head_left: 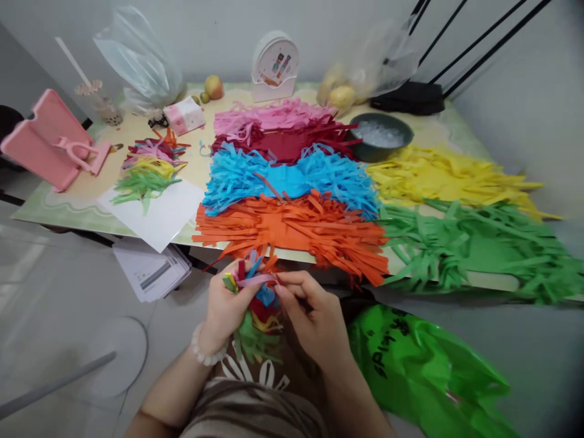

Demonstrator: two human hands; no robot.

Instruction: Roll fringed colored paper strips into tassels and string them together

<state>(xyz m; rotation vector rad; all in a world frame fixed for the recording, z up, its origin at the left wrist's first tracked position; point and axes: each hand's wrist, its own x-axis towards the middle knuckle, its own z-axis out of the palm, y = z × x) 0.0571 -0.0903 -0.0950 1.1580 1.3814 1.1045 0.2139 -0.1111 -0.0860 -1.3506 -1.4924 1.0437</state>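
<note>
My left hand (pixel 228 304) is closed round a bunch of multicoloured strips (pixel 253 331), with green, yellow, red, blue and pink ends sticking out above and below the fist. The thumb and fingers of my right hand (pixel 314 313) pinch the end of a pink strip (pixel 255 280) that runs across from the bunch. Both hands are just in front of the table edge, above my lap. Closest to them on the table lies a pile of fringed orange strips (pixel 278 228). Behind it are fringed blue strips (pixel 285 176), then dark red (pixel 287 145) and pink ones (pixel 274 114).
Yellow (pixel 438 176) and green strips (pixel 483 243) lie at the right. A dark bowl (pixel 383 137) stands behind them. At the left are finished-looking mixed bunches (pixel 148 164), white paper (pixel 176 213) and a pink stand (pixel 48 143). A green bag (pixel 424 365) hangs at my right.
</note>
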